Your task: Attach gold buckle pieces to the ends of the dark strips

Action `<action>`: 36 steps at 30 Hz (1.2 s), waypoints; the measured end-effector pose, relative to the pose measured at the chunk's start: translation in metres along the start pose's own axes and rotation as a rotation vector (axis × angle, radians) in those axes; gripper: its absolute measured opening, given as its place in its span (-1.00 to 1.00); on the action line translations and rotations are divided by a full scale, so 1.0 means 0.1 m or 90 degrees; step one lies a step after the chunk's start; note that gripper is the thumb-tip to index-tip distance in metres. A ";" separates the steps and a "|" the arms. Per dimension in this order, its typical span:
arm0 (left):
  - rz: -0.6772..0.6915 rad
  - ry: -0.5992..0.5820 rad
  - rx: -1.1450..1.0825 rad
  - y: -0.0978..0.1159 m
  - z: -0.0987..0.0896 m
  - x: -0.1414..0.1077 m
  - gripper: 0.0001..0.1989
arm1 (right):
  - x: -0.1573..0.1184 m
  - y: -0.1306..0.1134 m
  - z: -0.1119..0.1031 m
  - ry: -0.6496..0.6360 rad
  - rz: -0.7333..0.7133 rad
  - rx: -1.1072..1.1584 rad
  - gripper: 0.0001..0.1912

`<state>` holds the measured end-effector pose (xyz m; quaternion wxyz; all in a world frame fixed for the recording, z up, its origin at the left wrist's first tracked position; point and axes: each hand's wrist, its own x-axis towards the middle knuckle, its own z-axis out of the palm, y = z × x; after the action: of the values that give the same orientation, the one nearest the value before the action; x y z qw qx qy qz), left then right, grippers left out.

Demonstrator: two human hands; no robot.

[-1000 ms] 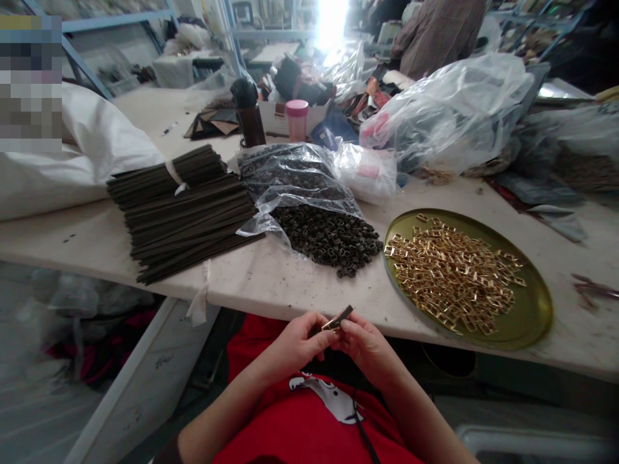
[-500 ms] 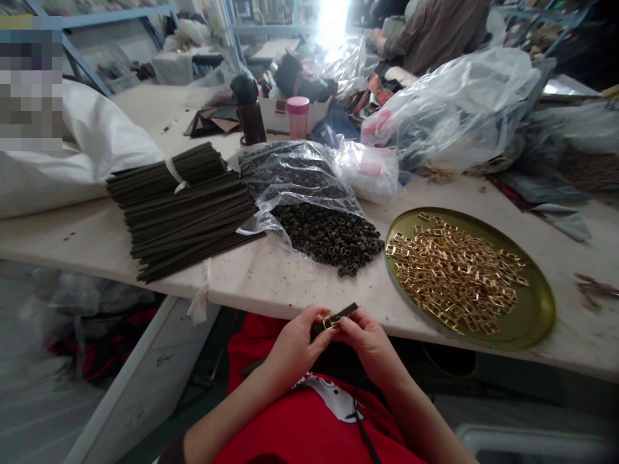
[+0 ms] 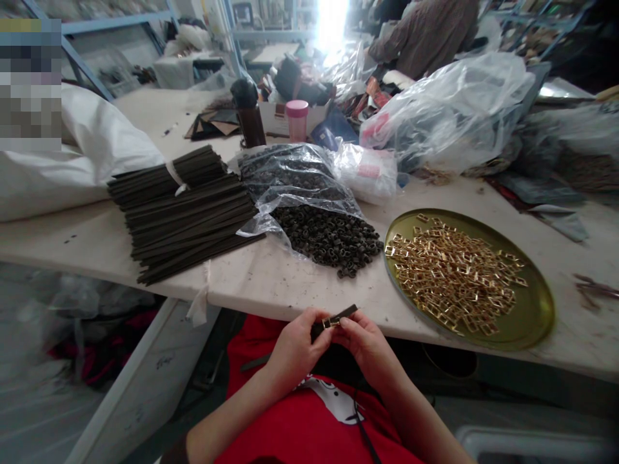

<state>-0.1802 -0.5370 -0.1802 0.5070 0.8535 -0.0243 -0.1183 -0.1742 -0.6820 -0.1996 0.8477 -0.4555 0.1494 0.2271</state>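
My left hand (image 3: 307, 335) is closed on a dark strap (image 3: 346, 314) that carries a small gold buckle (image 3: 331, 321). From the other side my right hand (image 3: 362, 332) pinches the same strap by the buckle. Both hands are just off the table's front edge, above my lap. Beyond them lies a heap of small dark loops (image 3: 333, 241), spilling from a clear plastic bag (image 3: 294, 171). To the right a round gold tray (image 3: 536, 309) bears many gold buckles (image 3: 454, 270). On the left is a stack of dark straps (image 3: 186, 216), part of it tied with a white band.
A dark bottle (image 3: 249, 116) and a pink-lidded jar (image 3: 296, 121) stand behind the bag. Large plastic bags (image 3: 449, 113) crowd the back right. Pliers-like tools (image 3: 597, 287) lie at the right. Another person's sleeve (image 3: 420, 42) shows far back.
My hands hold nearly the same pose on the strap and buckle. In the background, the other person's arm has shifted slightly left.
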 end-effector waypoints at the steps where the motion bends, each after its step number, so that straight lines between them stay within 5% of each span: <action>1: -0.004 0.002 -0.007 0.00 0.00 0.01 -0.86 | 0.00 0.00 0.00 0.003 -0.011 -0.018 -0.80; 11: 0.001 0.027 0.049 -0.02 0.02 0.00 -0.93 | 0.01 0.01 0.03 0.040 -0.122 -0.159 -0.75; 19: 0.262 0.126 0.127 -0.09 0.00 0.01 -0.91 | 0.03 0.13 -0.08 0.045 -0.373 -0.364 -0.90; 25: 0.348 0.160 0.211 -0.11 -0.02 -0.01 -0.86 | 0.01 0.11 -0.17 0.005 -0.529 -0.522 -0.83; 36: 0.333 0.146 0.229 -0.11 -0.03 -0.03 -0.85 | 0.01 0.11 -0.18 0.026 -0.533 -0.518 -0.84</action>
<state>-0.1839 -0.5289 -0.1880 0.3605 0.9021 -0.2057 0.1183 -0.1796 -0.6917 -0.2176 0.6192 -0.7689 -0.1263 -0.0974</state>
